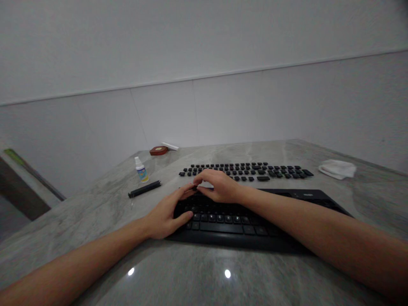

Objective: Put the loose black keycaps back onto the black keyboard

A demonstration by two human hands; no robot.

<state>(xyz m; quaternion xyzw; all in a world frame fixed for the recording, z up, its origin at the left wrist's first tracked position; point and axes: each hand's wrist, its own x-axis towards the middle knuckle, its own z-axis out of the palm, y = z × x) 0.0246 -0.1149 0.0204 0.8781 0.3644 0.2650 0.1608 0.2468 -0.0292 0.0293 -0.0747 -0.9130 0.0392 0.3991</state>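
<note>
A black keyboard (pixel 229 231) lies on the grey marble table (pixel 191 280) in front of me. My left hand (pixel 165 214) rests flat on its left end, fingers stretched toward the top row and thumb on the keys. My right hand (pixel 218 187) reaches across to the keyboard's upper left, its fingers curled and pressed together at the top edge. Something small and pale shows under them, and I cannot make out what it is. The fingertips of both hands nearly meet there. Beyond the keyboard, several loose black keycaps (pixel 255 170) lie in rows on the table.
A small white spray bottle (pixel 140 169) stands at the left, with a black stick-like tool (pixel 145 189) lying beside it. A brown round object (pixel 158 150) sits at the far edge by the wall. A crumpled white cloth (pixel 338 168) lies at the right.
</note>
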